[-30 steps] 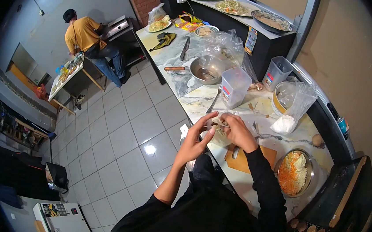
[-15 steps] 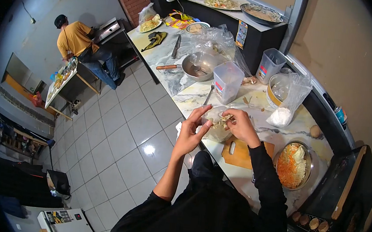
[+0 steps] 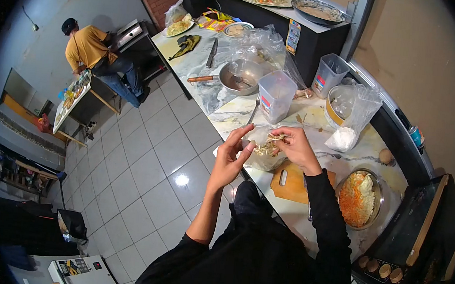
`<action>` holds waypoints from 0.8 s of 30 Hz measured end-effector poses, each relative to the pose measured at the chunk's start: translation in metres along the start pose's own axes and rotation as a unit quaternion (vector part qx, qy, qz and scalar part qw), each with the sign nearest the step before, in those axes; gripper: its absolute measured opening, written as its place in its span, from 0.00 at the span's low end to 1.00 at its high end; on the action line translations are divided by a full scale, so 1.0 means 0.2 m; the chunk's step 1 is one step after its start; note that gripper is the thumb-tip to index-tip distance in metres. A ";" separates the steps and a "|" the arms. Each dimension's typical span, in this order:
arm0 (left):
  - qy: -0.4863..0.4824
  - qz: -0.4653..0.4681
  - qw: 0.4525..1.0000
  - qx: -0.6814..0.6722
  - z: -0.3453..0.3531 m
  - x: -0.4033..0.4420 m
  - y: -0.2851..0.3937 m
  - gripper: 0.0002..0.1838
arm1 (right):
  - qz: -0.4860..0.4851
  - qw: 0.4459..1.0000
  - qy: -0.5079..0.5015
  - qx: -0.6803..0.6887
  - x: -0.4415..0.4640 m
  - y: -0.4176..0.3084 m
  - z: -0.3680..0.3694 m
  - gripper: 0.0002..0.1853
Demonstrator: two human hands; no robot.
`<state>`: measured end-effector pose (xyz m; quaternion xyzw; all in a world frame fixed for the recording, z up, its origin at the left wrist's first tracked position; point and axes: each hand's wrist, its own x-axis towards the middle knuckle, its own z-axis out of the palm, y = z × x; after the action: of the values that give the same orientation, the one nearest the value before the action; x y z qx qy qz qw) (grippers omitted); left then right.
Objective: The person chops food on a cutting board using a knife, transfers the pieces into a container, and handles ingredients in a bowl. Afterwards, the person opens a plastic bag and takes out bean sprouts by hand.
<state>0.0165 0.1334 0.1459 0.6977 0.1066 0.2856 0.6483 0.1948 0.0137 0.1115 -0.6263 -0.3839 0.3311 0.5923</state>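
A clear plastic bag with pale strands in it, looking like bean sprouts, stands at the table's front edge between my hands. My right hand pinches some of these sprouts above the bag's mouth. On the bag's left side, my left hand has thumb and fingers apart; whether it touches the bag's rim I cannot tell. Under my right wrist lies a wooden cutting board. A steel bowl of grated carrot and pale shredded vegetable sits to the right.
Beyond the bag stand a plastic container, a fork and a wooden-handled pan. A bag of white powder lies at right, a knife farther back. An oven borders the right. Another person works at far left.
My right hand has shifted slightly, still pinching sprouts over the bag. My left hand has turned a little. The view has moved slightly.
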 end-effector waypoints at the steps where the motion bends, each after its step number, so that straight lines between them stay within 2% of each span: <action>1: 0.000 -0.001 1.000 -0.003 0.00 0.00 0.00 0.24 | 0.003 1.000 0.003 0.013 0.00 -0.01 0.00 0.12; 6: -0.004 -0.010 1.000 -0.004 0.00 0.00 0.00 0.24 | -0.016 1.000 0.000 0.004 0.01 0.03 0.00 0.12; 12: -0.006 -0.001 1.000 -0.027 0.01 0.00 0.00 0.24 | 0.007 0.999 0.006 0.043 -0.01 -0.04 -0.02 0.11; 18: -0.006 -0.026 0.999 -0.041 0.03 -0.01 0.01 0.23 | -0.029 0.990 0.053 0.127 -0.14 -0.20 -0.13 0.13; 24: 0.001 -0.024 1.000 -0.010 0.03 0.00 -0.02 0.22 | -0.048 0.988 0.105 0.105 -0.42 -0.36 -0.32 0.13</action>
<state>0.0214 0.1287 0.1418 0.6880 0.1213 0.2716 0.6620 0.2038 -0.0915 0.1849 -0.5728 -0.3124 0.2733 0.7068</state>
